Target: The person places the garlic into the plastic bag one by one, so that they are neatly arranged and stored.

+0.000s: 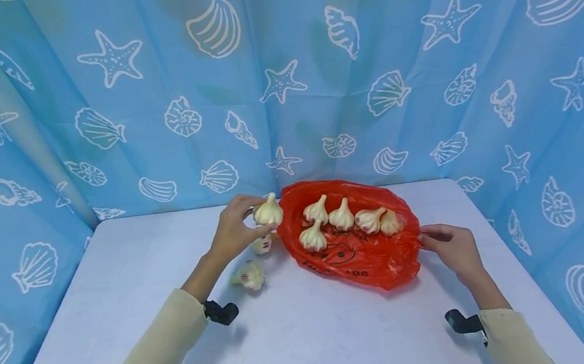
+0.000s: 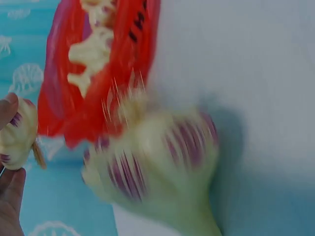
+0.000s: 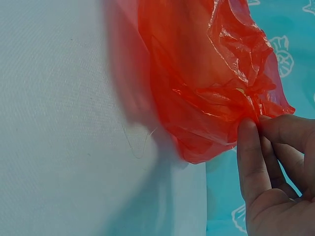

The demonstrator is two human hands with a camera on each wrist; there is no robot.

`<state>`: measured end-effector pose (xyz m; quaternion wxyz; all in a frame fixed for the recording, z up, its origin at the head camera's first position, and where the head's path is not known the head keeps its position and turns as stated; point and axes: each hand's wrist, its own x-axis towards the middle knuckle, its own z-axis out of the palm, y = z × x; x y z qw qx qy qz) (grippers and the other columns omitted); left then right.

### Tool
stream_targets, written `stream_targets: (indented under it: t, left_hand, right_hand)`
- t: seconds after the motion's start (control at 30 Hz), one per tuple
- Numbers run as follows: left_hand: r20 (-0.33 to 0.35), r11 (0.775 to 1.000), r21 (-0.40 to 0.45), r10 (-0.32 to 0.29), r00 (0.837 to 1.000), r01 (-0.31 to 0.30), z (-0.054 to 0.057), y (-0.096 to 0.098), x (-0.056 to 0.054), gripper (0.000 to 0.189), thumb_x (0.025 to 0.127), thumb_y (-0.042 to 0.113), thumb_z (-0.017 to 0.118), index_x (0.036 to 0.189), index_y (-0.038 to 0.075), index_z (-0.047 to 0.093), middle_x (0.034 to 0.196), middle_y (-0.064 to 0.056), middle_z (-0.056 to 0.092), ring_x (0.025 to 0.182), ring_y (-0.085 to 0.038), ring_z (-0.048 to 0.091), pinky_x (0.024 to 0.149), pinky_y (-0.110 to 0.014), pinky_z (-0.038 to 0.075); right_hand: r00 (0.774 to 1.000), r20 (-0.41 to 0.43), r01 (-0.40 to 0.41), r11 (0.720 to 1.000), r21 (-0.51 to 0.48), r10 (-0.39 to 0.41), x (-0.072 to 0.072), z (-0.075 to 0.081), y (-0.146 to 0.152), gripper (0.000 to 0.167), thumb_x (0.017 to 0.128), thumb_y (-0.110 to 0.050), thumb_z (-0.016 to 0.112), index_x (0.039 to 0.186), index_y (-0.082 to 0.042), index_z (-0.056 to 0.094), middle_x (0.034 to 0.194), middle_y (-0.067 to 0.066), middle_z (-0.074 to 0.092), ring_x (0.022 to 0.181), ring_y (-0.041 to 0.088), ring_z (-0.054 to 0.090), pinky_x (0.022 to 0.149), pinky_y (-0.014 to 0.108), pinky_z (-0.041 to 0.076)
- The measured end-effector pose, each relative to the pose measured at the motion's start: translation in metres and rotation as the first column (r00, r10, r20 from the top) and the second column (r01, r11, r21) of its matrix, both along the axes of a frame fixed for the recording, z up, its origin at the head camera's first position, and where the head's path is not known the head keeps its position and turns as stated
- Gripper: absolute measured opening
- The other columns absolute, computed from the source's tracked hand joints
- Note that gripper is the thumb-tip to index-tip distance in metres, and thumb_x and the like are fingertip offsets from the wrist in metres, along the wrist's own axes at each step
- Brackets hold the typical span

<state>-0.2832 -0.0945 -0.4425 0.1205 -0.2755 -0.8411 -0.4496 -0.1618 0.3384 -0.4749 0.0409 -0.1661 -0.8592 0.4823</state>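
My left hand pinches a garlic bulb between thumb and fingers, raised beside the left rim of a red plastic bag. In the left wrist view that garlic bulb shows purple streaks. At the bag's right end, my right hand pinches the edge of the plastic; the right wrist view shows thumb and fingertips on the gathered red bag. Several garlic bulbs lie inside the spread bag. Two more bulbs, one nearer and one partly behind the left hand, sit on the table.
The white table ends at the back against a blue curtain printed with white shells and starfish. Curtain also hangs along both sides. A black wrist camera sticks out from the left sleeve, another from the right.
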Motion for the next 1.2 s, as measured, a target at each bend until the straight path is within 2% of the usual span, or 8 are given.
stream_targets:
  t: [0.13,0.3,0.4,0.6,0.83,0.97,1.2]
  left_hand:
    - [-0.004,0.996,0.059,-0.066,0.998,0.066,0.003,0.019,0.004,0.052,0.074,0.027,0.087,0.12,0.01,0.067,0.115,-0.002,0.058,0.108,-0.016,0.056,0.092,-0.041,0.051]
    - [0.065,0.992,0.112,-0.072,0.995,0.064,0.007,0.037,0.006,0.052,0.075,0.032,0.086,0.12,0.013,0.067,0.115,0.0,0.057,0.108,-0.016,0.056,0.092,-0.039,0.052]
    - [0.092,0.993,0.102,-0.061,0.994,0.052,0.007,0.046,0.006,0.054,0.074,0.035,0.086,0.121,0.014,0.067,0.117,0.001,0.057,0.11,-0.018,0.055,0.091,-0.038,0.052]
    - [0.087,0.998,0.04,-0.051,0.995,0.048,0.005,0.063,0.009,0.056,0.073,0.039,0.085,0.121,0.016,0.067,0.118,0.001,0.058,0.111,-0.02,0.054,0.088,-0.04,0.054]
    - [0.07,0.993,0.045,-0.111,0.991,0.108,-0.001,0.081,0.01,0.055,0.073,0.037,0.086,0.12,0.015,0.067,0.114,0.004,0.058,0.107,-0.012,0.054,0.09,-0.027,0.052]
    - [0.097,0.987,0.08,-0.15,0.984,0.142,-0.004,0.09,0.012,0.054,0.074,0.033,0.086,0.12,0.014,0.067,0.114,0.002,0.059,0.107,-0.013,0.055,0.09,-0.028,0.052]
    - [0.196,0.99,0.098,-0.119,0.973,0.101,-0.009,0.107,0.018,0.056,0.074,0.038,0.085,0.122,0.016,0.066,0.116,0.003,0.061,0.105,-0.013,0.057,0.088,-0.033,0.054]
  right_hand:
    - [1.0,0.002,-0.001,1.0,-0.008,0.001,0.002,0.0,0.001,0.046,0.093,-0.034,0.066,0.131,-0.009,0.061,0.13,0.015,0.059,0.112,0.03,0.06,0.092,0.042,0.05]
    - [1.0,0.003,0.005,1.0,-0.005,-0.005,0.004,0.001,0.001,0.044,0.093,-0.032,0.067,0.13,-0.008,0.062,0.129,0.015,0.059,0.112,0.031,0.06,0.092,0.042,0.05]
    - [1.0,0.0,0.008,1.0,-0.005,-0.008,0.004,-0.001,0.002,0.043,0.093,-0.03,0.067,0.129,-0.008,0.062,0.129,0.015,0.06,0.112,0.031,0.06,0.092,0.042,0.05]
    - [1.0,-0.021,0.002,1.0,-0.011,-0.002,0.003,-0.005,0.004,0.043,0.092,-0.032,0.067,0.128,-0.008,0.063,0.128,0.015,0.061,0.111,0.031,0.061,0.092,0.042,0.051]
    - [1.0,-0.022,-0.001,1.0,0.004,0.002,0.003,-0.007,0.003,0.044,0.092,-0.033,0.067,0.128,-0.009,0.063,0.127,0.014,0.061,0.11,0.031,0.061,0.091,0.042,0.051]
    - [1.0,-0.006,0.0,1.0,0.003,0.0,0.003,-0.006,0.003,0.044,0.092,-0.033,0.067,0.129,-0.009,0.063,0.127,0.014,0.061,0.11,0.03,0.061,0.091,0.041,0.051]
    - [1.0,0.0,0.006,1.0,-0.007,-0.006,0.003,-0.001,0.004,0.044,0.092,-0.032,0.068,0.129,-0.009,0.062,0.128,0.014,0.06,0.111,0.031,0.06,0.092,0.042,0.05]
